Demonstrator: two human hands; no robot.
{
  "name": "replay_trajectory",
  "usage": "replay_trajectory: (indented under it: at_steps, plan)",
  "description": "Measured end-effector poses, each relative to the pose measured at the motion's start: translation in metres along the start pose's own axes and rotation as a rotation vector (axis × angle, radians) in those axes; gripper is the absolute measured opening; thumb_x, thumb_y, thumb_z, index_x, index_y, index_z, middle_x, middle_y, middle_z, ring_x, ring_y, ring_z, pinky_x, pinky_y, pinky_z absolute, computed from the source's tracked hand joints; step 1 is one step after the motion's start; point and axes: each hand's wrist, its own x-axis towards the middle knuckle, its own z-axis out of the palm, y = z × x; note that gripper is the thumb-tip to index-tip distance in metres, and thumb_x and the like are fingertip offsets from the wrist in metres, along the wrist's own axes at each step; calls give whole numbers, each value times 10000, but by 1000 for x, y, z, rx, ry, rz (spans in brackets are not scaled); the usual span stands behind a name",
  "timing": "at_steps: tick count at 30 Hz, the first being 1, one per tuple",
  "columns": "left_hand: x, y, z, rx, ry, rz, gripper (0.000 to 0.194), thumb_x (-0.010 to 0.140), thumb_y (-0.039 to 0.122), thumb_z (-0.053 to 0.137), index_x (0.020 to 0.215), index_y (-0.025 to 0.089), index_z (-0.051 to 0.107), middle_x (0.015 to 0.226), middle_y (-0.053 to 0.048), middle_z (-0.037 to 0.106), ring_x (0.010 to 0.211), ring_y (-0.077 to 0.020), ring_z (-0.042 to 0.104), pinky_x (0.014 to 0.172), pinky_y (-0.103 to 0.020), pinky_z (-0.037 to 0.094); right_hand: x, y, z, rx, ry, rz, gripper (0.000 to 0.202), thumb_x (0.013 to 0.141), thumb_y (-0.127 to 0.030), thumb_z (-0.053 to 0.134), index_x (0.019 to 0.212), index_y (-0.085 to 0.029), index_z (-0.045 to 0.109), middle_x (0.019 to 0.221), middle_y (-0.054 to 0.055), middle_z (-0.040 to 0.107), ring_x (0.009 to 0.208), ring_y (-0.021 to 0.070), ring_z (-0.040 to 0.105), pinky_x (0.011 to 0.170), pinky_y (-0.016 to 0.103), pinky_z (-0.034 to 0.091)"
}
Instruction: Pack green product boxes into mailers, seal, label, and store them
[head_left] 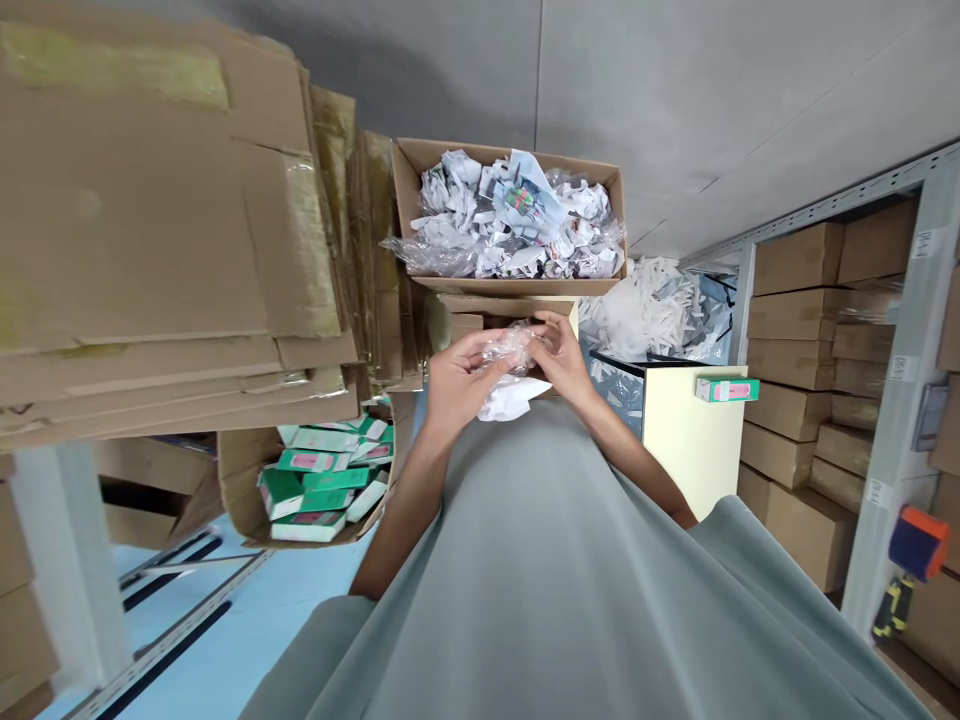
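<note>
Close to my body, both hands hold a crumpled piece of clear plastic wrap [513, 346]. My left hand [459, 385] has its fingers closed round the wrap from the left side. From the right, my right hand [561, 358] pinches the same wrap. A crumpled white paper [513, 398] hangs just below the wrap, between the hands. Under and behind them is an open cardboard box [501, 305], partly hidden by my hands. Beyond it stands a larger open box [517, 287] full of crumpled printed paper [525, 205] and clear plastic.
Flattened cardboard [165, 220] is stacked at the left, above a carton of green-and-white boxes [322, 490]. One green box [727, 389] lies on a cream surface [690, 440] at right. Paper shreds [645, 310] are heaped behind it. Shelves hold brown boxes [795, 345].
</note>
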Motion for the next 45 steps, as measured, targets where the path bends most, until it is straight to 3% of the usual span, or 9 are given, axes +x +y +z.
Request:
replay_trajectory:
  at_steps: [6, 10, 14, 19, 27, 31, 36, 40, 45]
  plan:
    - [-2, -14, -2, 88, 12, 11, 506, 713, 554, 944, 1022, 163, 861, 961, -93, 840, 854, -232, 768, 754, -289, 610, -11, 10, -12, -5, -236, 0, 682, 838, -727, 869, 1294, -252, 694, 1281, 80, 792, 1173, 252, 771, 1033, 392, 672]
    - [2, -31, -5, 117, -39, 13, 769, 729, 566, 970, 1378, 191, 794, 1422, -177, 779, 1239, -311, 767, 950, -328, 637, 4, 24, -11, -79, -277, 15, 500, 958, -633, 756, 1242, -230, 671, 1178, 62, 796, 1104, 230, 779, 967, 356, 681]
    - [13, -62, -9, 102, -122, -99, 1174, 626, 564, 1046, 1647, 205, 591, 1661, -220, 622, 1478, -379, 650, 1057, -385, 631, 25, 25, -9, -481, -255, 17, 300, 1094, -366, 593, 1334, -190, 633, 1283, 111, 791, 1184, 259, 771, 1068, 408, 639]
    - [18, -91, -6, 127, -317, -236, 943, 723, 634, 967, 1500, 170, 704, 1480, -165, 764, 1354, -372, 719, 1128, -457, 613, 9, -9, -21, -1043, -252, 26, 396, 1137, -231, 505, 1522, -155, 558, 1445, 195, 743, 1279, 340, 758, 1118, 478, 597]
    - [13, -86, -42, 438, 76, -252, 990, 827, 516, 923, 1665, 118, 575, 1284, -156, 799, 990, -280, 776, 895, -393, 643, -6, -14, -24, -1498, -83, 112, 434, 1114, -60, 405, 1517, -77, 565, 1399, 267, 731, 1313, 337, 706, 1077, 435, 594]
    - [21, -79, -49, 293, 121, -225, 847, 830, 511, 898, 1561, 150, 669, 1435, -170, 757, 985, -227, 763, 837, -326, 638, 13, 8, -4, -1507, -205, -28, 476, 1130, -58, 377, 1569, -59, 559, 1415, 267, 726, 1349, 333, 662, 1139, 453, 553]
    - [26, -70, -44, 245, 169, -162, 741, 827, 464, 890, 1480, 155, 721, 1366, -156, 786, 901, -198, 753, 724, -281, 620, 22, 21, 7, -1465, -188, 64, 581, 1108, -64, 463, 1688, -61, 490, 1524, 301, 662, 1393, 340, 641, 1152, 468, 553]
    - [23, -66, -37, 246, 187, -116, 693, 833, 465, 879, 1440, 161, 740, 1395, -159, 777, 902, -202, 762, 730, -290, 632, 3, 11, -10, -1249, -136, -97, 743, 1074, -197, 697, 1761, -106, 428, 1737, 271, 501, 1613, 382, 476, 1323, 549, 448]
    - [15, -60, -19, 120, 119, -79, 690, 853, 571, 862, 1411, 177, 760, 1357, -154, 791, 1037, -262, 794, 841, -352, 672, -33, -6, -20, -784, -268, -281, 840, 1055, -340, 804, 1793, -340, 402, 1612, 106, 625, 1434, 279, 676, 1150, 399, 610]
